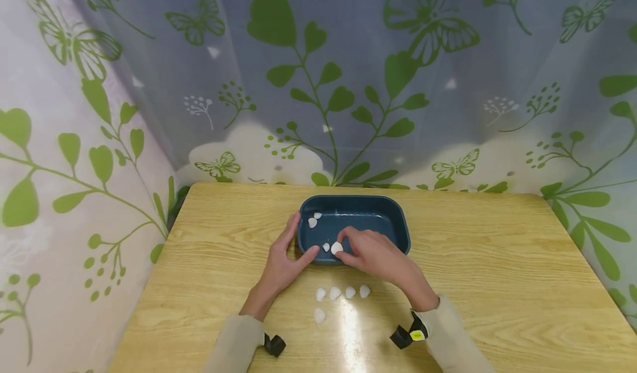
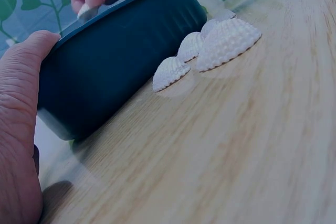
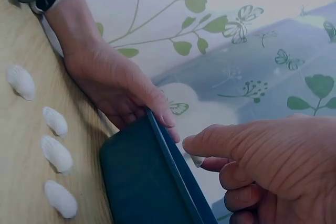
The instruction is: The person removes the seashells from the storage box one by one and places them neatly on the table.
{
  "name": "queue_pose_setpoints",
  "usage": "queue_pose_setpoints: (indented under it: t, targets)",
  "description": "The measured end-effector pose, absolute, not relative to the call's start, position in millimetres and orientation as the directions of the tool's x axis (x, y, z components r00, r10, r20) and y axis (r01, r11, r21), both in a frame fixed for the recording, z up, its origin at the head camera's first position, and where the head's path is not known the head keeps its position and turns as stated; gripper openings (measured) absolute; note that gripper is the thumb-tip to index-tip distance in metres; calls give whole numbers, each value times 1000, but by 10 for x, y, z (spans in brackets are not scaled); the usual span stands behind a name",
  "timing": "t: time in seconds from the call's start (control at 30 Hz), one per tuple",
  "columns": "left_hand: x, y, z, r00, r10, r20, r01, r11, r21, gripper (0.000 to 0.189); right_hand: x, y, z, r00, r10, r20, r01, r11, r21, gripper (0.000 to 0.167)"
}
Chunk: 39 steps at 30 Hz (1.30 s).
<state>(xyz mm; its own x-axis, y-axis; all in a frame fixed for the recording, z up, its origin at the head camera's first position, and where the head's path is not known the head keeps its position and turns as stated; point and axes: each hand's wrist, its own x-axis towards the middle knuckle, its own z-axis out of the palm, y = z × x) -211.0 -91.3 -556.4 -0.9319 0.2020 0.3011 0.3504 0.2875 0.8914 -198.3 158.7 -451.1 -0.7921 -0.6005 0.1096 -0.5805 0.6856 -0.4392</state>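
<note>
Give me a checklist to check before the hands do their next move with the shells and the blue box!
1. Right hand has a shell: ok, pinched between thumb and finger.
2. Left hand is at the blue box: ok, touching its left end.
3. Box sits flat on the table: ok.
4. Table shells are out of the way: ok, all five lie apart from the box.
5. Lots of room around the pinched shell: not ok, a small shell is close by.
6. Pinched shell touches the box's floor: cannot tell.
</note>
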Motion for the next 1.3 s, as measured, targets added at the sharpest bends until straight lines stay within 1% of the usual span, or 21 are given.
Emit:
queue_pose_setpoints:
  t: [0.13, 0.47, 0.7, 0.87, 1.07, 1.3]
  targets:
    - [-2109, -912, -5568, -933, 200, 300, 349, 292, 890, 88, -1879, 1602, -4502, -788, -605, 111, -583, 677, -449, 26]
    - [-2114, -910, -5562, -932, 196, 304, 351, 290, 890, 88, -1649, 1646, -4562, -793, -605, 70, -556, 671, -490, 23]
    - [-2113, -914, -5567, -931, 199, 307, 356, 298, 886, 88, -1501, 1648, -4635, -772, -631, 79, -587, 660, -469, 21]
    - [-2116, -919, -5573, -932, 202, 300, 351, 304, 886, 88, -1404, 1650, -4725, -757, -651, 52, -590, 648, -481, 19]
    - [-2121, -920, -5575, -932, 203, 301, 352, 305, 885, 89, -1307, 1636, -4849, -751, -659, 50, -595, 642, -484, 18]
    - [-2119, -918, -5568, -930, 205, 304, 356, 305, 884, 89, -1231, 1590, -4965, -746, -665, -27, -569, 658, -493, 16]
